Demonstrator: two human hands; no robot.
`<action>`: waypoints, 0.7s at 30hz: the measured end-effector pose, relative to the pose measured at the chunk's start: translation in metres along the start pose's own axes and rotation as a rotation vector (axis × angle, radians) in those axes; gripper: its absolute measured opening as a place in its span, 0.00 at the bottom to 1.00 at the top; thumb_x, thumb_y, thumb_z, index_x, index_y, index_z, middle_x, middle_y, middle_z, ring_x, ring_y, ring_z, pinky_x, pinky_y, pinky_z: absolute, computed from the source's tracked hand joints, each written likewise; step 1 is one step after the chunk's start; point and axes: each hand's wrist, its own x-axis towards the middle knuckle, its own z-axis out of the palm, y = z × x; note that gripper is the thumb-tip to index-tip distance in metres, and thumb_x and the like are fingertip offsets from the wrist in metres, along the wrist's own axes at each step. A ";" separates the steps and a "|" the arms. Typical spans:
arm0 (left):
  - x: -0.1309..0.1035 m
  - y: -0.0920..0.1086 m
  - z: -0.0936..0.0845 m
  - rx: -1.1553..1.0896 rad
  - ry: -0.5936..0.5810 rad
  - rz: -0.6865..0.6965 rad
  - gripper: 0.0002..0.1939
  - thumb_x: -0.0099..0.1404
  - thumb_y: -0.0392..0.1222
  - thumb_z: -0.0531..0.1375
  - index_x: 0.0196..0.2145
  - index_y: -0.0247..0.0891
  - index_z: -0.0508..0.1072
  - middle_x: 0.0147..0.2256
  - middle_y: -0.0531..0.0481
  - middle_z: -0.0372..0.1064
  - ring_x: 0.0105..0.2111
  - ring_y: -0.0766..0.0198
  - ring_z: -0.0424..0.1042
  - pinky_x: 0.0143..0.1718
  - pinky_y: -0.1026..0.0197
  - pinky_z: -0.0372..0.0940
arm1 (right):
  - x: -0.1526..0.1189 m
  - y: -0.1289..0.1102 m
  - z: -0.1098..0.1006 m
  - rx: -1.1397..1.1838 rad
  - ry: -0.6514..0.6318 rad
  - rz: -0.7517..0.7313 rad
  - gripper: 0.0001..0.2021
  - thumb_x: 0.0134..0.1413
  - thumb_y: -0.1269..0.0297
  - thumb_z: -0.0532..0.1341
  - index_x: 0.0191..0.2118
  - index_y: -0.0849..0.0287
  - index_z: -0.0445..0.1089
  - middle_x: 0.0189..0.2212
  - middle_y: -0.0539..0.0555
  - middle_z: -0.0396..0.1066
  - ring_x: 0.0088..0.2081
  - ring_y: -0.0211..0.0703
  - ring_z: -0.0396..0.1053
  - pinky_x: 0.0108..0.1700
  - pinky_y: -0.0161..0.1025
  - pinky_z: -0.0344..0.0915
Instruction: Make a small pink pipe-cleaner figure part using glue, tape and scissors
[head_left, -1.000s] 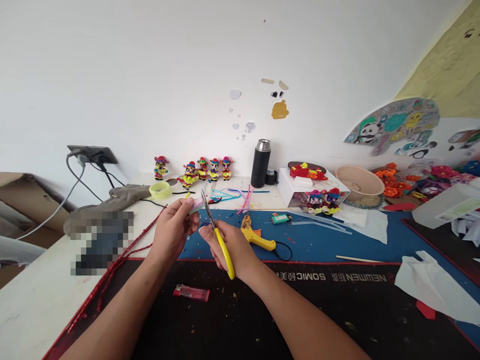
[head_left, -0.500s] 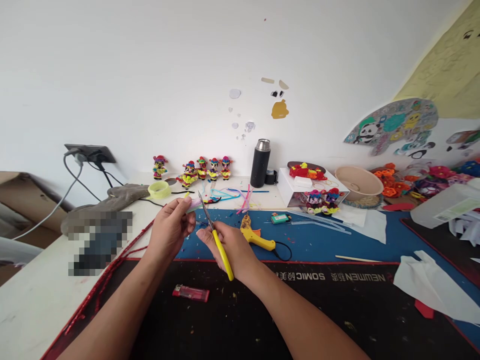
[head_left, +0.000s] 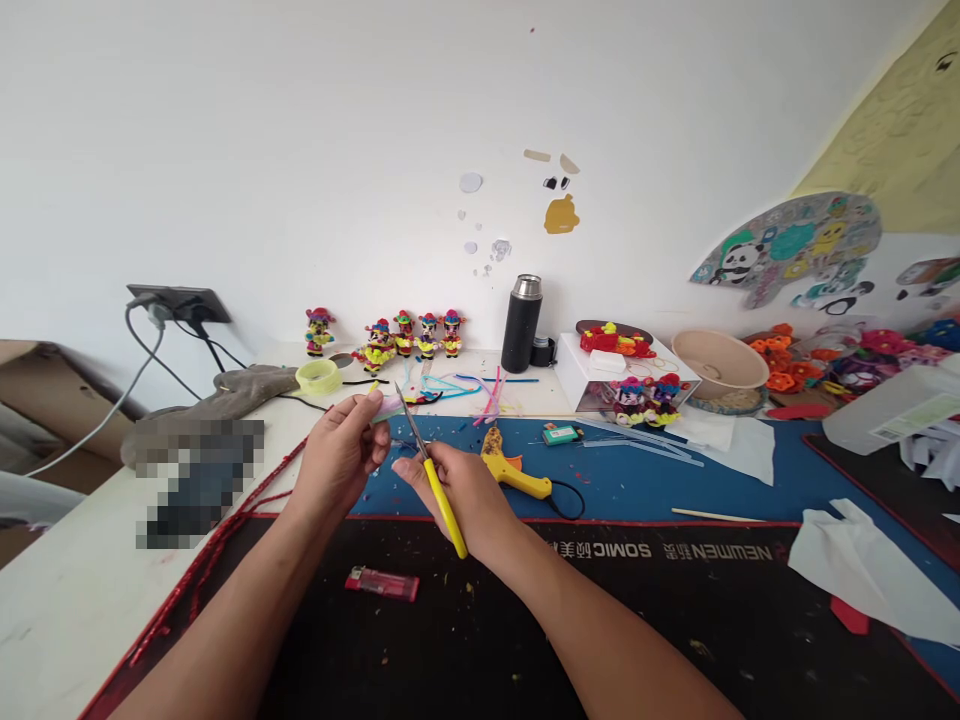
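My left hand [head_left: 346, 440] pinches a small pale pink strip [head_left: 390, 405] between thumb and fingers, above the far edge of the blue mat. My right hand [head_left: 461, 490] is wrapped round yellow-handled scissors [head_left: 442, 500], whose blades point up and away, beside the strip's right end. Whether the blades touch the strip cannot be made out. Just right of my right hand lies a yellow glue gun [head_left: 521, 480]. Below both hands a red lighter [head_left: 382, 584] rests on the black mat [head_left: 420, 660].
Small colourful figures [head_left: 377, 348] stand along the wall, left of a black thermos [head_left: 521, 325]. A white box [head_left: 585, 385] and a beige bowl [head_left: 716, 362] sit at the back right. A green lighter [head_left: 562, 434] and white paper [head_left: 862, 565] lie to the right.
The view has shifted very slightly. Both hands keep their hold, and the scissors' blades look slightly differently angled beside the pink strip.
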 end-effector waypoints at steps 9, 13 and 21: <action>0.000 -0.002 -0.001 -0.022 -0.013 0.001 0.20 0.58 0.51 0.73 0.28 0.40 0.67 0.17 0.57 0.65 0.13 0.71 0.60 0.13 0.72 0.49 | 0.002 0.003 0.004 0.050 -0.006 0.042 0.22 0.63 0.38 0.69 0.33 0.53 0.72 0.21 0.50 0.67 0.23 0.44 0.64 0.28 0.38 0.52; 0.001 -0.003 -0.001 -0.050 -0.022 0.004 0.19 0.60 0.50 0.72 0.27 0.39 0.68 0.17 0.57 0.64 0.13 0.71 0.60 0.12 0.71 0.48 | 0.001 0.004 0.006 0.136 -0.009 0.080 0.21 0.61 0.38 0.70 0.35 0.53 0.74 0.17 0.47 0.65 0.20 0.43 0.65 0.25 0.38 0.54; 0.003 -0.003 -0.002 -0.096 -0.022 -0.018 0.18 0.61 0.49 0.71 0.26 0.39 0.68 0.17 0.57 0.64 0.13 0.71 0.60 0.12 0.70 0.48 | 0.002 0.007 0.005 0.344 -0.069 0.142 0.26 0.61 0.33 0.67 0.39 0.54 0.72 0.15 0.42 0.64 0.12 0.37 0.62 0.16 0.33 0.58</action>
